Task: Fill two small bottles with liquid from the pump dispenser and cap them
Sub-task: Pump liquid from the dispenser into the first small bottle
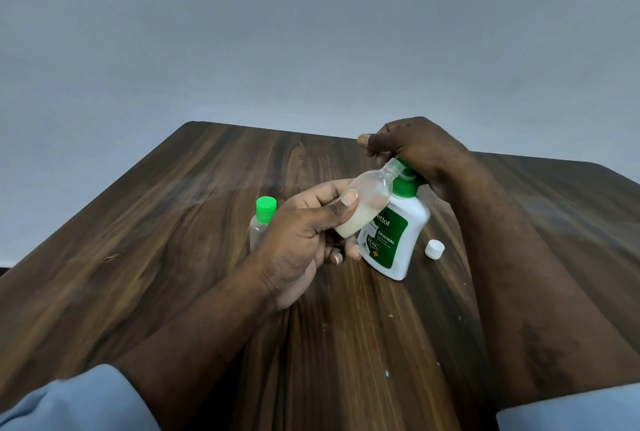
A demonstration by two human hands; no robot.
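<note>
My left hand [304, 243] grips a small clear bottle [367, 205], tilted with its open neck up against the green spout of the pump dispenser [394, 240]. Creamy white liquid fills the bottle's lower part. The dispenser is a white bottle with a green label, leaning on the table. My right hand [419, 150] sits on top of its green pump head with fingers curled over it. A second small clear bottle [261, 222] with a green cap stands upright just left of my left hand. A white cap [434, 249] lies on the table right of the dispenser.
Everything sits on a dark wood-grain table [173, 240] whose far edge meets a plain grey wall. A few small crumbs and a tiny blue speck [387, 374] lie on the near part of the table. Both forearms stretch in from light blue sleeves.
</note>
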